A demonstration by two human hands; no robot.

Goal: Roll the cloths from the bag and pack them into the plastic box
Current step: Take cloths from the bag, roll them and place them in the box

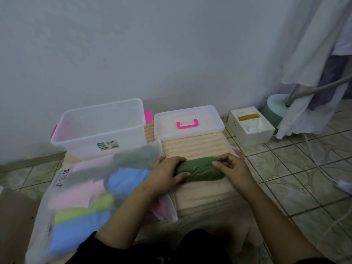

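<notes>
The green cloth [200,169] lies rolled into a thick tube across the peach ribbed mat [198,147] on the tiled floor [297,168], near the mat's right edge, and you have both hands on it. Your left hand [167,172] wraps the roll's left end, fingers [177,160] curled over the top and thumb underneath. Your right hand [231,165] pinches the right end, fingers bent down onto the fabric.

Straight beyond the roll, at the mat's far edge, the clear lid [188,121] with its pink handle [187,124] lies flat. To its left stands the open plastic box [101,126], against the wall, pink latches at both ends; whether anything lies inside it is hard to tell. The frosted bag [91,187] sprawls over the mat's left side, between you and the box, with pink, blue, lime and dark green cloths showing through it. Your left forearm crosses the bag's right edge.

Off the mat's far right corner sits a white carton [251,126], with hanging white fabric [314,60] beyond it.
</notes>
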